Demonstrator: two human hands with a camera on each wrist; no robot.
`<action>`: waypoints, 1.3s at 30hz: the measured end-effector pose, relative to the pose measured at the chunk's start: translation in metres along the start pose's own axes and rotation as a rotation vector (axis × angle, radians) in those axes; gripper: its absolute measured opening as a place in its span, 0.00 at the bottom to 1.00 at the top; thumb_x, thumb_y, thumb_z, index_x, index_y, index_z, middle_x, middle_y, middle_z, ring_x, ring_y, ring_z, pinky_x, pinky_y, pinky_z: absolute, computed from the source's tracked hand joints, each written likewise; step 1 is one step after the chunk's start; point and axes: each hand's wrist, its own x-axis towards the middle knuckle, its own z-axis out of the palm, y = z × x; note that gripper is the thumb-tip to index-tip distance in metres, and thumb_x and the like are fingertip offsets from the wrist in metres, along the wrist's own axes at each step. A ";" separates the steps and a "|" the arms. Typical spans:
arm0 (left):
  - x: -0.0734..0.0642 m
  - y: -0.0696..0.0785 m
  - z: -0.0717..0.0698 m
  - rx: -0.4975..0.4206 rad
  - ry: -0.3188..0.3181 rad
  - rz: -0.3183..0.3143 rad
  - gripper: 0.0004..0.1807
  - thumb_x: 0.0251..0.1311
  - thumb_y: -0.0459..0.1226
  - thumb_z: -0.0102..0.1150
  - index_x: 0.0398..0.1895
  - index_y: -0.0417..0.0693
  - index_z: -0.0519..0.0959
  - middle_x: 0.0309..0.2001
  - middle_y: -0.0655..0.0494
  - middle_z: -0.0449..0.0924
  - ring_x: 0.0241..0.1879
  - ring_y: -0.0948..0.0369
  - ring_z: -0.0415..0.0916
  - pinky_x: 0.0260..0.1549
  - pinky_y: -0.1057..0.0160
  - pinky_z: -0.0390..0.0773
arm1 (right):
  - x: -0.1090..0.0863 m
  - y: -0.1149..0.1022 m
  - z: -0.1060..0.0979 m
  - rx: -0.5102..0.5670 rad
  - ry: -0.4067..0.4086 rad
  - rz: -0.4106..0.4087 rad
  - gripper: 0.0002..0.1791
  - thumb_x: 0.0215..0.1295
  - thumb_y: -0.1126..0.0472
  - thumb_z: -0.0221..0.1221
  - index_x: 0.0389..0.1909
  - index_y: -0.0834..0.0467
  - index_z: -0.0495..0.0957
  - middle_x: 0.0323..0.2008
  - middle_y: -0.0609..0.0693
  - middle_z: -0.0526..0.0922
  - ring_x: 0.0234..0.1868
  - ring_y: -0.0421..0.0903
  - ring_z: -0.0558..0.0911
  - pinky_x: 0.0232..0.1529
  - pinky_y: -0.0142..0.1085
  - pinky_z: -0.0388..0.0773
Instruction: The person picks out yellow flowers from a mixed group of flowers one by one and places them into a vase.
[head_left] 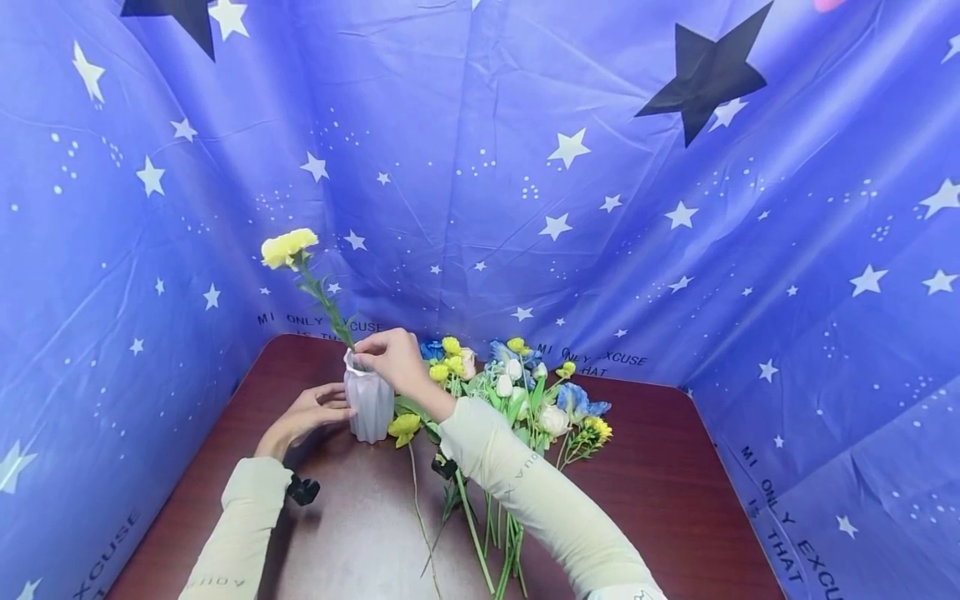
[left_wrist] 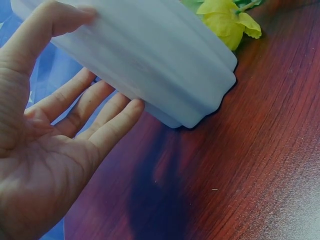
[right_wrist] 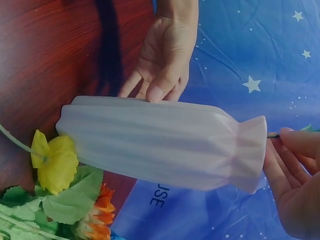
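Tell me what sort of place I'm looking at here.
Probably a small curtained-off workspace: blue star-printed cloth hangs around the back and both sides of a reddish-brown table, where a pale vase stands beside loose flowers.

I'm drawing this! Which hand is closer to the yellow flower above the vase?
Right hand: it pinches the flower's stem at the vase's rim; the left hand touches the vase's side.

A long-stemmed yellow flower (head_left: 289,248) slants up leftward from the mouth of an upright, fluted, pale vase (head_left: 370,404).
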 end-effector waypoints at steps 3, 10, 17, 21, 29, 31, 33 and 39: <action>-0.001 0.000 0.000 0.007 0.005 -0.010 0.42 0.62 0.36 0.69 0.72 0.24 0.59 0.65 0.27 0.72 0.58 0.57 0.79 0.53 0.65 0.84 | 0.001 -0.002 0.001 -0.032 -0.016 0.020 0.06 0.62 0.63 0.71 0.40 0.57 0.91 0.41 0.51 0.91 0.43 0.45 0.89 0.40 0.23 0.81; -0.002 0.000 0.002 -0.023 -0.001 -0.007 0.41 0.62 0.34 0.68 0.72 0.23 0.59 0.64 0.26 0.73 0.55 0.61 0.80 0.51 0.66 0.84 | 0.002 -0.007 0.002 -0.140 -0.062 0.056 0.05 0.64 0.60 0.70 0.38 0.56 0.91 0.39 0.49 0.91 0.42 0.43 0.88 0.37 0.24 0.80; 0.001 -0.002 0.002 -0.032 0.006 -0.012 0.41 0.61 0.32 0.68 0.71 0.22 0.59 0.63 0.26 0.73 0.52 0.65 0.80 0.50 0.67 0.84 | 0.003 -0.009 0.004 -0.247 -0.074 0.082 0.05 0.64 0.59 0.70 0.37 0.55 0.92 0.39 0.49 0.92 0.43 0.43 0.88 0.37 0.24 0.80; 0.002 -0.001 0.002 -0.026 0.013 -0.013 0.41 0.61 0.32 0.69 0.71 0.22 0.59 0.63 0.26 0.73 0.51 0.65 0.80 0.50 0.68 0.84 | 0.005 -0.010 0.004 -0.280 -0.076 0.091 0.04 0.63 0.59 0.70 0.35 0.54 0.92 0.37 0.48 0.92 0.41 0.43 0.88 0.35 0.25 0.79; 0.002 0.001 0.002 -0.016 0.006 -0.010 0.41 0.61 0.33 0.69 0.71 0.23 0.60 0.64 0.27 0.73 0.54 0.62 0.80 0.51 0.66 0.84 | 0.009 -0.011 0.005 -0.330 -0.093 0.120 0.04 0.63 0.60 0.70 0.36 0.53 0.92 0.37 0.47 0.92 0.38 0.43 0.89 0.33 0.25 0.80; 0.002 0.001 0.002 -0.019 0.009 -0.015 0.41 0.61 0.33 0.69 0.71 0.24 0.60 0.64 0.27 0.73 0.55 0.61 0.80 0.51 0.66 0.84 | 0.009 -0.012 0.005 -0.339 -0.102 0.128 0.04 0.64 0.59 0.70 0.37 0.53 0.92 0.38 0.47 0.92 0.39 0.43 0.89 0.34 0.26 0.81; 0.001 0.002 0.003 -0.012 0.013 -0.019 0.41 0.61 0.33 0.69 0.72 0.24 0.60 0.64 0.27 0.73 0.56 0.59 0.79 0.51 0.65 0.84 | 0.009 -0.012 0.005 -0.349 -0.110 0.129 0.05 0.64 0.59 0.70 0.38 0.52 0.92 0.38 0.46 0.92 0.40 0.43 0.89 0.35 0.26 0.82; 0.000 0.003 0.003 0.014 0.023 -0.022 0.41 0.61 0.34 0.69 0.72 0.25 0.60 0.64 0.26 0.72 0.60 0.51 0.78 0.53 0.61 0.85 | 0.009 -0.012 0.005 -0.347 -0.117 0.120 0.05 0.65 0.59 0.69 0.38 0.52 0.91 0.38 0.47 0.92 0.39 0.43 0.89 0.32 0.25 0.80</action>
